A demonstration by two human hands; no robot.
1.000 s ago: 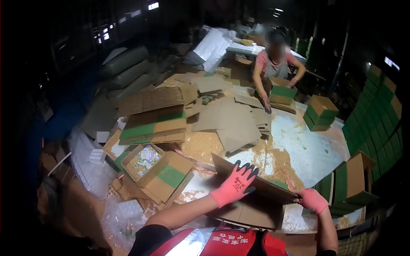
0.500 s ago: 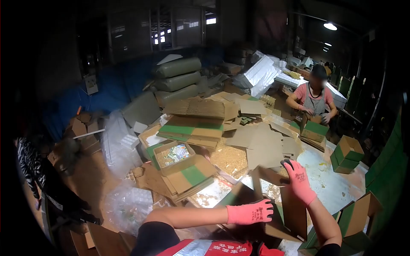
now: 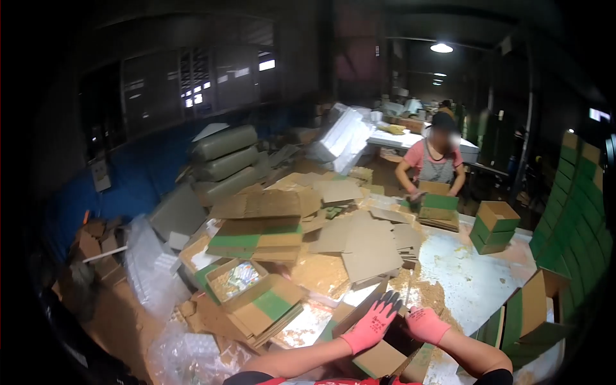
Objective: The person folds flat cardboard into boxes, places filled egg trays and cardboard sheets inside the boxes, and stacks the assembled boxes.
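Note:
A brown and green cardboard box (image 3: 380, 358) stands partly opened out at the table's near edge, below my hands. My left hand (image 3: 373, 324), in a pink glove with dark fingertips, lies with fingers spread on the box's left panel. My right hand (image 3: 426, 325), gloved the same way, has its fingers curled at the box's upper right edge; what its fingertips hold is hidden. Left of my hands, a small carton (image 3: 236, 280) filled with small colourful packets rests on a stack of flat cardboard (image 3: 273, 307).
Across the table (image 3: 475, 276) a co-worker (image 3: 436, 160) handles a green and brown box (image 3: 439, 204). Another box (image 3: 494, 228) stands right of it. Flat cardboard sheets (image 3: 362, 244) cover the middle. Green boxes (image 3: 568, 212) are stacked at the far right.
The cardboard between my hands has gone from a flat piece to an opened box shape. My right hand has come down and nearer my left. The camera view has shifted.

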